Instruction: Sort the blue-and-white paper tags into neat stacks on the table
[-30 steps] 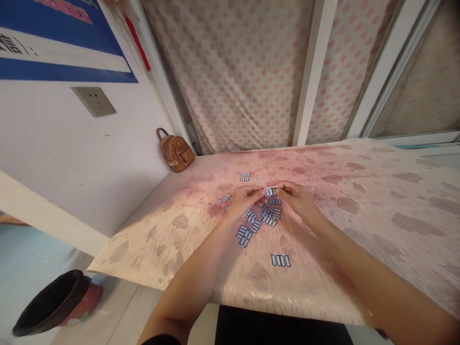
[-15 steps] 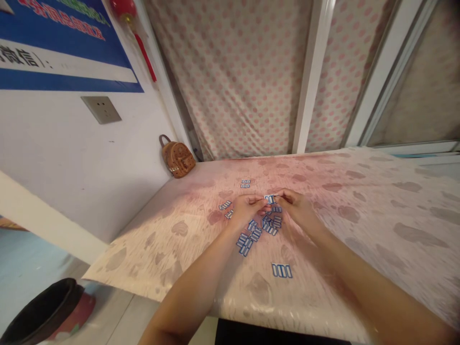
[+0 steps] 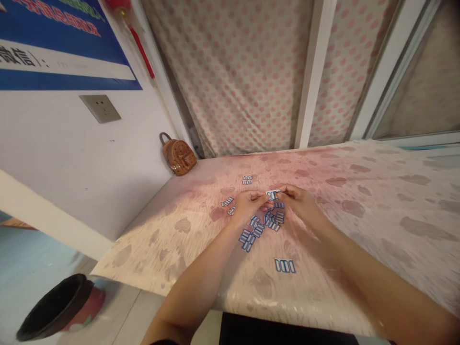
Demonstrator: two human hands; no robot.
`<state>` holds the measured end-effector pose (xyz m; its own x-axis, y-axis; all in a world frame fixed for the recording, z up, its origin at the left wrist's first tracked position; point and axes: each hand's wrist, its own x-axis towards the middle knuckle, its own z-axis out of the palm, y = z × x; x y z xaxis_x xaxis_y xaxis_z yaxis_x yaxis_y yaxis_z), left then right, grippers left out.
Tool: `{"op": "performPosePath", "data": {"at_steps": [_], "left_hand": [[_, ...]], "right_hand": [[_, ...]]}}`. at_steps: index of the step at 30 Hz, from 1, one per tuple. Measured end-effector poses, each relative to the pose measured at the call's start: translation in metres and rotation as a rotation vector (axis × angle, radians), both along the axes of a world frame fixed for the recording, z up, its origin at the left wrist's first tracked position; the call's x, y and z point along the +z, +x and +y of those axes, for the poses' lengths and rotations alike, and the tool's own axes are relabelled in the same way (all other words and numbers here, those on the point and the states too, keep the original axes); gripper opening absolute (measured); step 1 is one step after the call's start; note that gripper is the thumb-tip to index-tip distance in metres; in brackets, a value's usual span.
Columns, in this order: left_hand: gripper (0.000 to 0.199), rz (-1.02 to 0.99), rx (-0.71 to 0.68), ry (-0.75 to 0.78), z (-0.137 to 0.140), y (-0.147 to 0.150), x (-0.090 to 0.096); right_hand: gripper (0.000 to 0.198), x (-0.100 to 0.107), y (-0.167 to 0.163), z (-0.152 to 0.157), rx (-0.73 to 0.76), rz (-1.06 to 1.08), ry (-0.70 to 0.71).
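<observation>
Between my two hands is a small flat white-and-blue piece (image 3: 273, 195), perhaps a sticker or label; its exact kind is too small to make out. My left hand (image 3: 250, 205) pinches its left end. The right end is between the thumb and fingers of my right hand (image 3: 292, 195). Just below my hands lies a loose pile of similar blue-edged pieces (image 3: 257, 227), some overlapping. A single piece (image 3: 285, 266) rests nearer the front edge. Farther back is a small pair of rows (image 3: 247, 180), and several pieces (image 3: 227, 201) lie left of my left hand, partly hidden by it.
A patterned cloth covers the table (image 3: 345, 211). In the back left corner stands a small brown backpack-shaped bag (image 3: 180, 157) against the wall. A dark-rimmed bin (image 3: 59, 306) is on the floor at lower left. A dotted curtain (image 3: 244, 76) hangs behind the table.
The view has shifted slightly, so the table and pieces sit a little higher and further right in the picture. Both hands keep hold of the same piece, with little visible movement.
</observation>
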<state>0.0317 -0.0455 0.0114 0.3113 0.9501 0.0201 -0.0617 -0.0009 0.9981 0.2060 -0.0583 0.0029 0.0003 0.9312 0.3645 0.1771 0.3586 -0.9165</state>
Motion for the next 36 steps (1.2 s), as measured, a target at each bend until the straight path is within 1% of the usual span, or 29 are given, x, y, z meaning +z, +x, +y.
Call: {"op": "performPosePath", "data": {"at_steps": [1,3,4,6,7,8,10,13,16,19,21,23,25,26,27,29,31,32,34,36], "left_hand": [[0.033,0.063,-0.016,0.027,-0.004,0.000,0.003],[0.030,0.271,-0.092,0.125,-0.018,0.000,0.010],[0.028,0.413,-0.167,0.198,-0.027,0.000,0.014],[0.023,0.700,-0.384,0.332,-0.045,0.002,0.021],[0.023,0.800,-0.492,0.378,-0.053,0.003,0.024],[0.024,0.870,-0.563,0.419,-0.060,0.004,0.027],[0.026,0.978,-0.637,0.471,-0.068,0.006,0.030],[0.027,1.061,-0.680,0.471,-0.069,0.007,0.033],[0.023,1.069,-0.726,0.428,-0.067,0.006,0.035],[0.021,1.079,-0.748,0.416,-0.067,0.006,0.036],[0.020,1.063,-0.768,0.430,-0.067,0.007,0.034],[0.017,1.005,-0.791,0.454,-0.067,0.007,0.031],[0.014,0.909,-0.763,0.461,-0.064,0.007,0.026],[0.011,0.846,-0.715,0.438,-0.062,0.007,0.024],[0.009,0.772,-0.644,0.392,-0.058,0.006,0.022],[0.007,0.591,-0.448,0.257,-0.048,0.004,0.019],[0.015,0.427,-0.228,0.144,-0.034,0.000,0.016],[0.019,0.375,-0.123,0.126,-0.027,-0.002,0.015],[0.024,0.303,-0.005,0.110,-0.015,-0.006,0.013],[0.025,0.254,0.026,0.088,-0.005,-0.008,0.011]], "right_hand": [[0.021,0.001,0.003,0.000,-0.035,-0.009,0.018],[0.018,0.003,0.009,0.001,-0.136,0.001,0.053],[0.018,0.003,0.013,0.003,-0.183,0.014,0.061],[0.017,0.002,0.019,0.006,-0.246,0.041,0.057],[0.017,0.001,0.021,0.007,-0.265,0.053,0.055],[0.017,0.000,0.022,0.008,-0.273,0.061,0.052],[0.017,-0.001,0.022,0.009,-0.266,0.069,0.051],[0.017,-0.001,0.020,0.008,-0.228,0.072,0.043],[0.016,0.000,0.018,0.006,-0.219,0.077,0.038],[0.017,0.002,0.017,0.004,-0.238,0.067,0.041],[0.019,0.005,0.016,0.003,-0.250,0.061,0.050],[0.020,0.006,0.016,0.002,-0.258,0.058,0.059],[0.022,0.006,0.016,0.002,-0.253,0.061,0.052],[0.022,0.006,0.016,0.002,-0.251,0.068,0.043],[0.022,0.006,0.016,0.002,-0.247,0.075,0.032],[0.022,0.005,0.017,0.003,-0.234,0.081,0.016],[0.024,0.004,0.017,0.003,-0.209,0.068,0.014],[0.024,0.004,0.016,0.003,-0.191,0.056,0.014],[0.024,0.004,0.015,0.003,-0.148,0.034,0.005],[0.021,0.003,0.012,0.002,-0.090,0.028,-0.014]]}}
